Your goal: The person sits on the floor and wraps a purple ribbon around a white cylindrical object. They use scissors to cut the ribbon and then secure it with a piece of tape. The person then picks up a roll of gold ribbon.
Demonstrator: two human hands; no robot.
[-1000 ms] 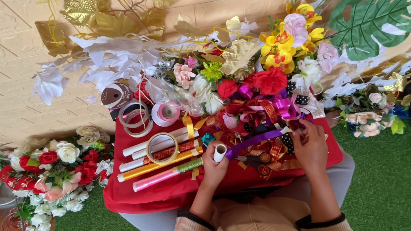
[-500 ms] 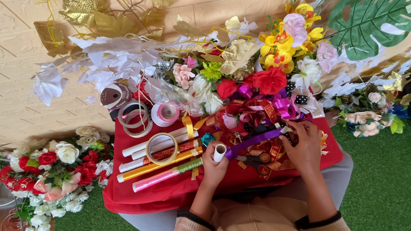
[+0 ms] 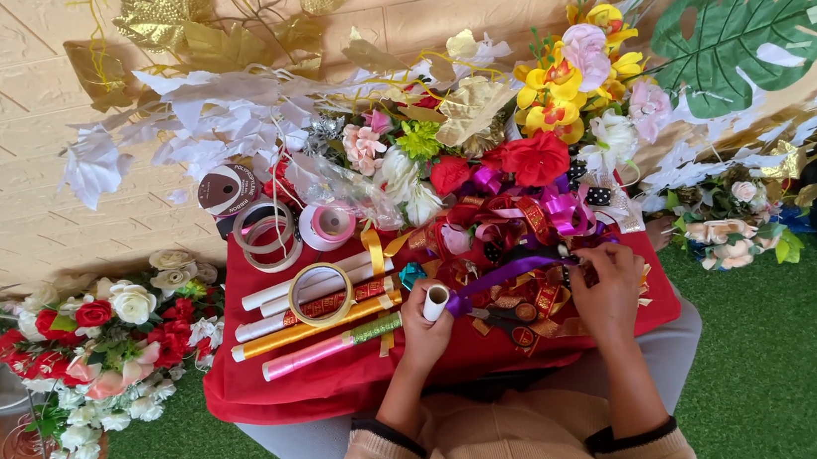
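Item: a white ribbon spool [image 3: 435, 303] is being gripped end-up by the curled fingers of the left hand [image 3: 428, 329], just at 6 o'clock of the frame's centre. From the spool a purple ribbon [image 3: 505, 275] is being drawn out toward 3 o'clock, and its far end is being pinched by the bent fingertips of the right hand [image 3: 606, 292]. Both wrists are being held low over the red cloth [image 3: 343, 377], with the forearms in tan, dark-cuffed sleeves [image 3: 390, 451] coming up from 6 o'clock. Scissors [image 3: 499, 317] are lying on the cloth between the two hands, under the ribbon.

Item: at 9 o'clock of the left hand, a row of rolled sheets [image 3: 322, 318] in white, red, gold and pink is lying side by side, with a ring of clear tape [image 3: 321, 294] resting on top.

Item: at 11 o'clock of the rolls, further tape rings [image 3: 269, 235], a pink ribbon reel [image 3: 328, 225] and a brown reel [image 3: 229, 189] are lying close together.

Item: at 12 o'clock of the hands, a heap of red roses [image 3: 533, 158], yellow flowers [image 3: 555, 96] and loose ribbon bows [image 3: 557, 213] is being kept on the cloth.

Item: a red and white bouquet [image 3: 105, 339] is lying at 9 o'clock on the green turf [image 3: 791, 362]; a large green leaf [image 3: 758, 21] is showing at 2 o'clock.
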